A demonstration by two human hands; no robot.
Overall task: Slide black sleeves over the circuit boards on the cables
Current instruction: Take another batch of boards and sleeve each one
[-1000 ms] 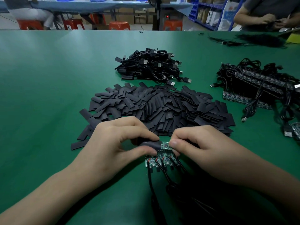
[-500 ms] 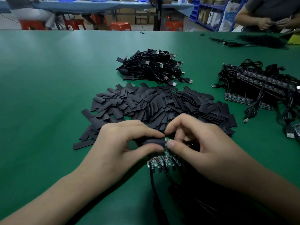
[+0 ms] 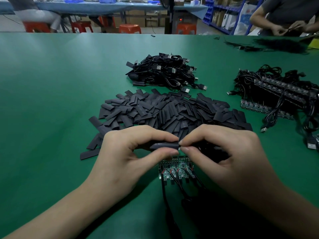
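Our left hand (image 3: 131, 152) pinched the black sleeve (image 3: 164, 145); our right hand (image 3: 224, 152) pinched its end; we judged a straight push best.

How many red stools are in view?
4 red stools beyond the green table: far-left stool under a seated person, second stool, third stool, fourth stool. More may be hidden.

Matt black sleeve (image 3: 164, 145), smooth green table (image 3: 51, 100)
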